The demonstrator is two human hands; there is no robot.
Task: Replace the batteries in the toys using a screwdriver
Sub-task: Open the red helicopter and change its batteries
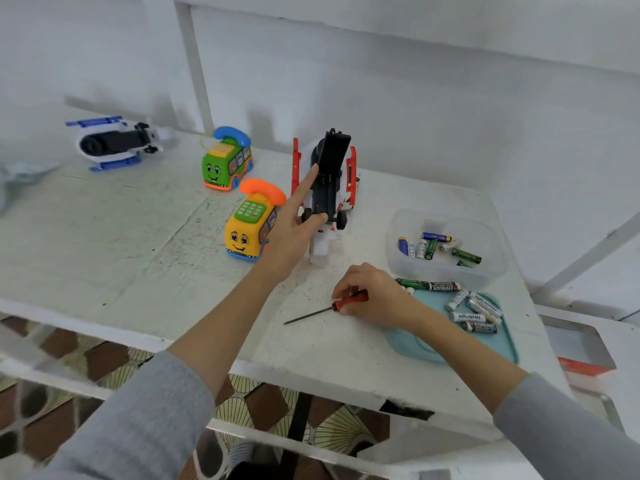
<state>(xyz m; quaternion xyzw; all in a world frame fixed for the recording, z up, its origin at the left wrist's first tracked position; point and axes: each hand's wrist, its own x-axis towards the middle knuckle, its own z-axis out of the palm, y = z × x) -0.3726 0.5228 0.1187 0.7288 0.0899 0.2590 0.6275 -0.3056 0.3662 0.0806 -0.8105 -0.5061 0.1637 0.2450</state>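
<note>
Right now my left hand holds the red-and-white plane tipped up on the table, belly toward me. Index finger straight along the raised black battery cover, thumb curled onto the underside near the wheels. Battery bay is open; can't tell if cells are inside.

Right hand rests on the table near the front edge, fingers pinching the red handle of the screwdriver. Its shaft lies flat on the table, tip pointing left.

Clear tub to the right of the plane holds loose batteries. Just in front of it, a teal lid with more batteries on it; one long green-black pack lies between tub and lid.

Yellow phone bus sits just left of my left hand, partly behind it. Green phone bus further back. Blue-and-white helicopter at the far left, on its side, well apart from the rest.
</note>
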